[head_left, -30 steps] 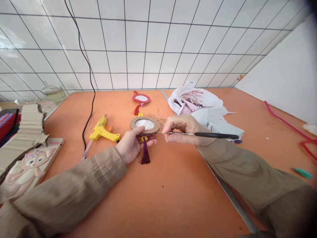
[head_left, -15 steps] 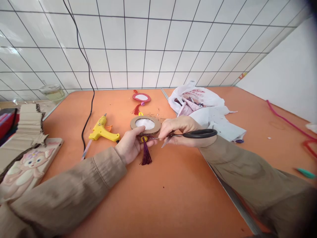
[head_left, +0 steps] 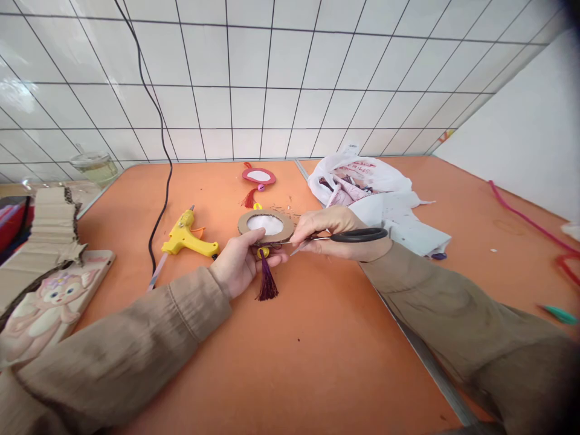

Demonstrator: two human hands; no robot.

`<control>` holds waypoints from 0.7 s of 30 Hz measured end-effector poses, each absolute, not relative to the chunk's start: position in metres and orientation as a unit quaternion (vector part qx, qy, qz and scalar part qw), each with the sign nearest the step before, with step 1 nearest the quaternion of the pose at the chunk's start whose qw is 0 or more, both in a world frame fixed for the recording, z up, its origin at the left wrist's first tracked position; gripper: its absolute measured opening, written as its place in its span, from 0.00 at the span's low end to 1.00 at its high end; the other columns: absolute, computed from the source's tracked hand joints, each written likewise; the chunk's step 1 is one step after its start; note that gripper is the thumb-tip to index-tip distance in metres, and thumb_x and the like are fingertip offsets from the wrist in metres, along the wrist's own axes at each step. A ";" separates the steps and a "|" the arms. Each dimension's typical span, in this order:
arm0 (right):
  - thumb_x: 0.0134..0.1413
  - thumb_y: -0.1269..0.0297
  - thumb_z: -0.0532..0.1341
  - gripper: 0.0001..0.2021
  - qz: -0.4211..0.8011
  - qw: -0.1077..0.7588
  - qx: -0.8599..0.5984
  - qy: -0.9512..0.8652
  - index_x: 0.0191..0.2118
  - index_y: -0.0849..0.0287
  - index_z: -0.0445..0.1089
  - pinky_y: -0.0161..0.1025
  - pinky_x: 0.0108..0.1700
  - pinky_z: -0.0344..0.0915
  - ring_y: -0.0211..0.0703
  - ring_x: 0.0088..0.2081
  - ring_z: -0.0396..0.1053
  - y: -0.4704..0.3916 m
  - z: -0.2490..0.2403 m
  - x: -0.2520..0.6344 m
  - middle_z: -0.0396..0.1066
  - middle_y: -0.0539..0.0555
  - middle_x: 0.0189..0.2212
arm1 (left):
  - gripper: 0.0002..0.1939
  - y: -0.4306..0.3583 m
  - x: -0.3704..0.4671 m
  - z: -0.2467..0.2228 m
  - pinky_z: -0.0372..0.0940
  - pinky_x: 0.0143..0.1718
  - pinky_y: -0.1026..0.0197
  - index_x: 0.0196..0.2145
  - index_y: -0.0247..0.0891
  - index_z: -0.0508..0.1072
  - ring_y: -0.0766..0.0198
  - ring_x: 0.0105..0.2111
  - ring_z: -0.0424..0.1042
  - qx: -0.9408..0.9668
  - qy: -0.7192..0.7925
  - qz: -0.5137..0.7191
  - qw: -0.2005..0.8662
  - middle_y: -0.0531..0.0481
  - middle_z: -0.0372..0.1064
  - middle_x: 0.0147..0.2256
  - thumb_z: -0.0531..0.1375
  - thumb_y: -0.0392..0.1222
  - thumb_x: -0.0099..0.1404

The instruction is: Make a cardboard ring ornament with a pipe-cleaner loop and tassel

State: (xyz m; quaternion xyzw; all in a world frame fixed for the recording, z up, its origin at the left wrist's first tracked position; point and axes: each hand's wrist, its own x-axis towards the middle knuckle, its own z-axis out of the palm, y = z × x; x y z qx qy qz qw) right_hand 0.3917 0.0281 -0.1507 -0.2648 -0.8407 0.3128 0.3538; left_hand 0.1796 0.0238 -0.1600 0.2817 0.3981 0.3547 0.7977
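My left hand grips a round cardboard ring with a white centre, its thumb over the near edge. From the ring's lower side hangs a dark purple tassel below a yellow bead; a yellow loop sits at the top. My right hand is closed round a pair of scissors with black handles, held sideways by the metal part. The blades point left and reach the ring's lower right edge. Whether a tip touches the ring I cannot tell.
A yellow glue gun lies to the left by a black cord. Behind the ring rests a red ornament with a tassel. A white plastic bag lies at back right. Torn cardboard and a phone case are at far left.
The scissors have shifted slightly left and up, and their blades look closer together. My left hand and the ring stay nearly in place.
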 end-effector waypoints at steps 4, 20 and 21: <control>0.57 0.62 0.65 0.05 0.325 0.382 -0.247 -0.829 0.36 0.58 0.77 0.35 0.29 0.68 0.38 0.28 0.72 0.029 -0.155 0.389 0.75 0.53 0.29 | 0.15 0.024 0.179 -0.160 0.73 0.25 0.67 0.45 0.21 0.72 0.61 0.24 0.77 0.277 0.405 0.353 0.797 0.38 0.76 0.29 0.51 0.35 0.71; 0.53 0.67 0.64 0.04 0.334 0.339 -0.331 -0.815 0.30 0.59 0.70 0.35 0.30 0.66 0.36 0.27 0.68 0.012 -0.134 0.376 0.72 0.50 0.26 | 0.15 0.023 0.180 -0.158 0.73 0.26 0.67 0.46 0.20 0.72 0.61 0.24 0.77 0.287 0.398 0.351 0.797 0.37 0.76 0.29 0.50 0.34 0.71; 0.53 0.67 0.64 0.03 0.332 0.336 -0.323 -0.820 0.30 0.58 0.70 0.36 0.29 0.66 0.37 0.27 0.69 0.013 -0.135 0.376 0.72 0.50 0.26 | 0.15 0.023 0.180 -0.158 0.72 0.25 0.67 0.45 0.20 0.72 0.61 0.23 0.76 0.289 0.396 0.351 0.798 0.37 0.76 0.28 0.50 0.34 0.71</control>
